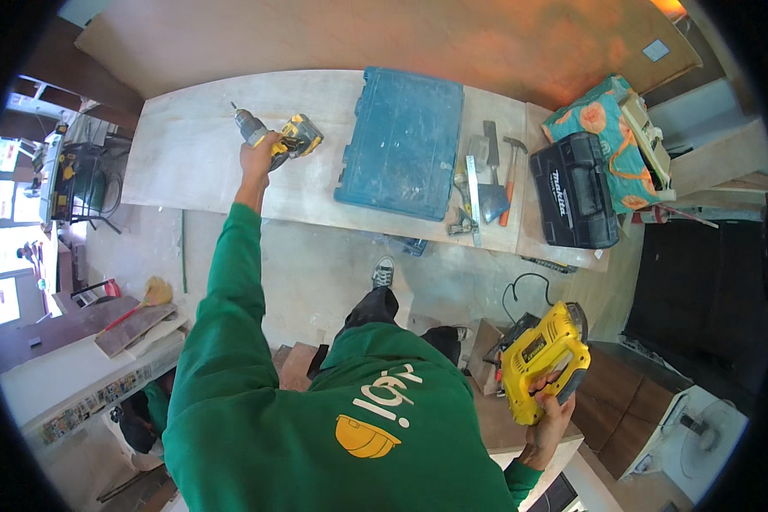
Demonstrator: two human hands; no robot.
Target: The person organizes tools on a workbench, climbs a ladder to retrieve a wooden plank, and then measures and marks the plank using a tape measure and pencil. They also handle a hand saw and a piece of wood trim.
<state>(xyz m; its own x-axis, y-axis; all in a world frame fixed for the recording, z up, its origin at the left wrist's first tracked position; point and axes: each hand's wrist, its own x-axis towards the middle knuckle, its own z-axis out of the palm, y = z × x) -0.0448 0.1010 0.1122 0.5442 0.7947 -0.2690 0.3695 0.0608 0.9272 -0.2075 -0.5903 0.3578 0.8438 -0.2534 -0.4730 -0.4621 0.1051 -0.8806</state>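
My left hand [258,162] is wrapped round the grip of a yellow and black cordless drill [301,136] over the left part of the pale workbench [188,141]. The drill's bit points toward the far left; whether the drill rests on the board I cannot tell. Low on the right, my right hand [552,420] grips the handle of a yellow jigsaw [538,354]. The jigsaw is apart from the workbench, and its black base faces left.
A flat blue case [410,141] lies mid-bench. Beside it are a hammer [511,179], a trowel [493,192] and a metal straightedge [474,200]. A black tool case [573,192] and a patterned bag [602,119] stand at the right. A black cable [527,277] curls near the jigsaw.
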